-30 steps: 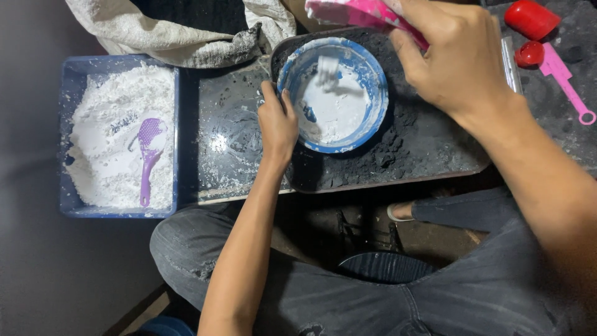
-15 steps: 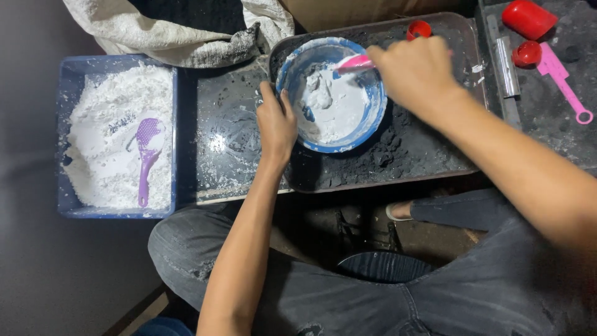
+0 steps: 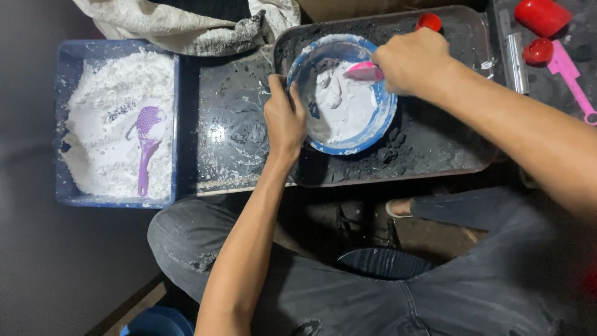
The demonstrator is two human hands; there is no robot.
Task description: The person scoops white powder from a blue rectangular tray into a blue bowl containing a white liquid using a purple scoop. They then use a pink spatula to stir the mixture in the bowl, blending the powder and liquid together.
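A blue bowl (image 3: 379,121) holding white paste stands on a dark metal tray (image 3: 435,155). My left hand (image 3: 284,118) grips the bowl's left rim. My right hand (image 3: 411,62) is over the bowl's right side, closed on a pink spatula (image 3: 364,73) whose blade dips into the paste.
Left of the tray, a blue tub (image 3: 62,193) is filled with white powder, and a purple scoop (image 3: 147,140) lies on it. A white sack (image 3: 186,28) is behind. Red moulds (image 3: 542,15), a pink tool (image 3: 572,78) and a metal bar (image 3: 516,62) lie at the right. My legs are below.
My right hand came down from above the bowl and brought the pink spatula into the paste, moving it leftward. My left hand stayed on the rim.
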